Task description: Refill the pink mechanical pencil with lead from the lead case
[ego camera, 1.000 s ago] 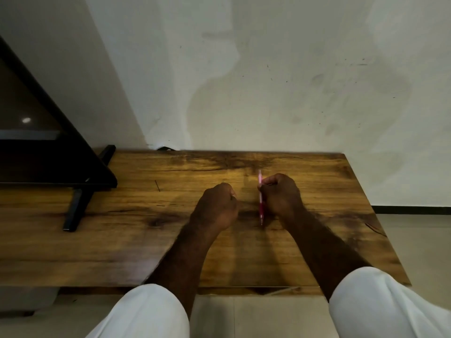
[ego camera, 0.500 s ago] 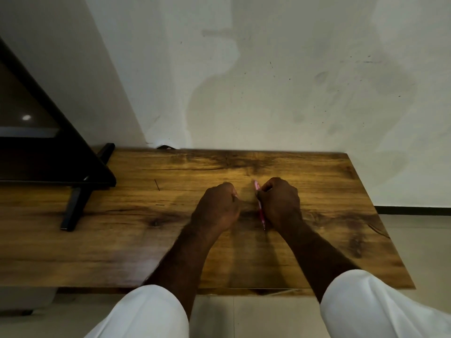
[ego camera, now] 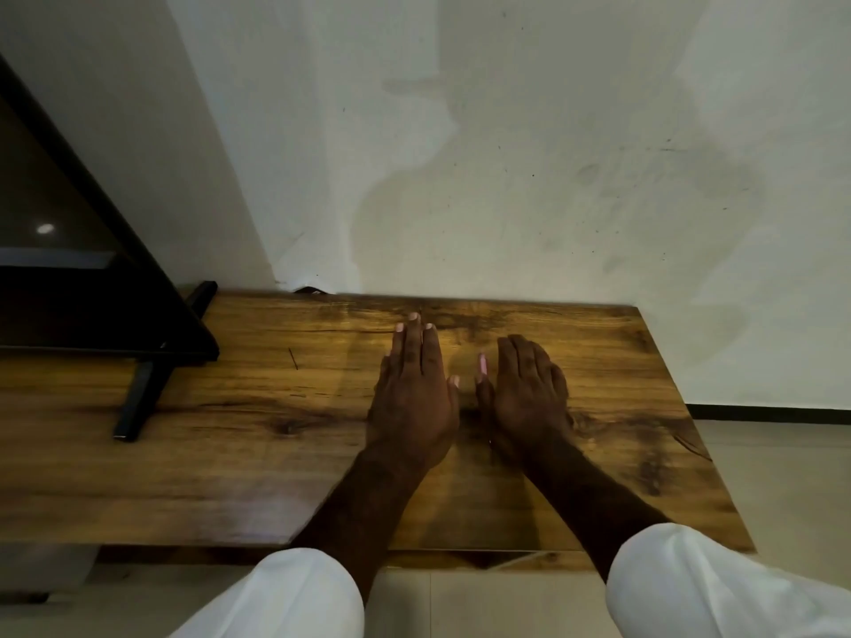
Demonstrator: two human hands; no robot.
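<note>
Both hands rest flat, palms down, on the wooden table [ego camera: 276, 453]. My left hand [ego camera: 414, 393] has its fingers stretched out toward the wall and holds nothing. My right hand [ego camera: 525, 389] lies beside it, fingers extended. A short pink piece of the mechanical pencil [ego camera: 482, 363] shows at the inner edge of my right hand, by the thumb. The rest of the pencil is hidden under that hand. No lead case is visible.
A black screen on a black stand [ego camera: 138, 398] takes up the table's left end. A thin dark stroke [ego camera: 293, 358] marks the wood left of my hands. The wall runs right behind the table, and the table's right edge [ego camera: 690, 416] drops to a tiled floor.
Both fists have opened and now lie flat on the table. The pink pencil, held upright in my right hand before, is down on the wood and mostly covered.
</note>
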